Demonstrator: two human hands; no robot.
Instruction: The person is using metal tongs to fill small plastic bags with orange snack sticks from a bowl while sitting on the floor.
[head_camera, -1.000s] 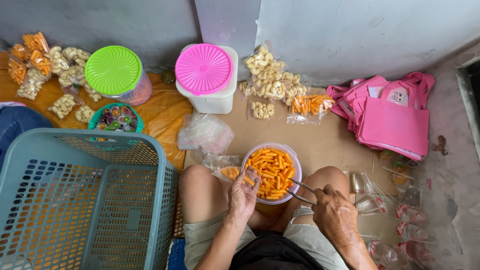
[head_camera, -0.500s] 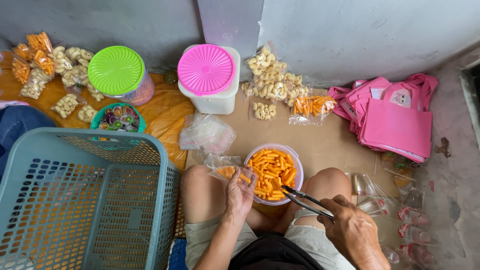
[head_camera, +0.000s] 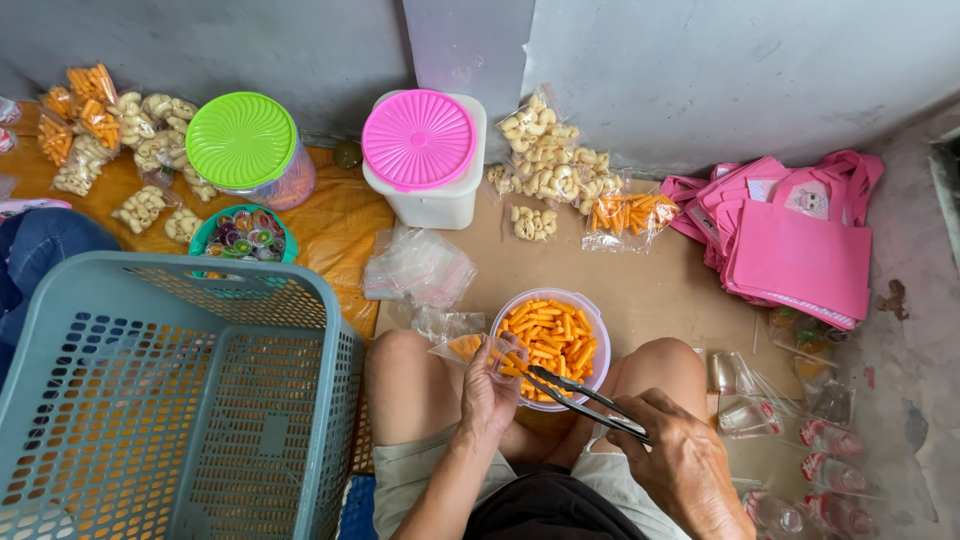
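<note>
**Tongs and snack bag over the bowl**

Lower centre: the right hand is closed around metal tongs, their tips at the near rim of a clear bowl of orange snack sticks. The left hand pinches a small clear bag beside the bowl. Lower left, a grey-blue basket. Farther up, a white tub with a pink lid; a green-lidded jar to its left; pink bags at right.

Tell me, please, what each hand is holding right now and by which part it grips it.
The left hand holds a small clear bag by its open top edge. The right hand holds metal tongs by their rear handle end, tips over the bowl of orange sticks.
</note>
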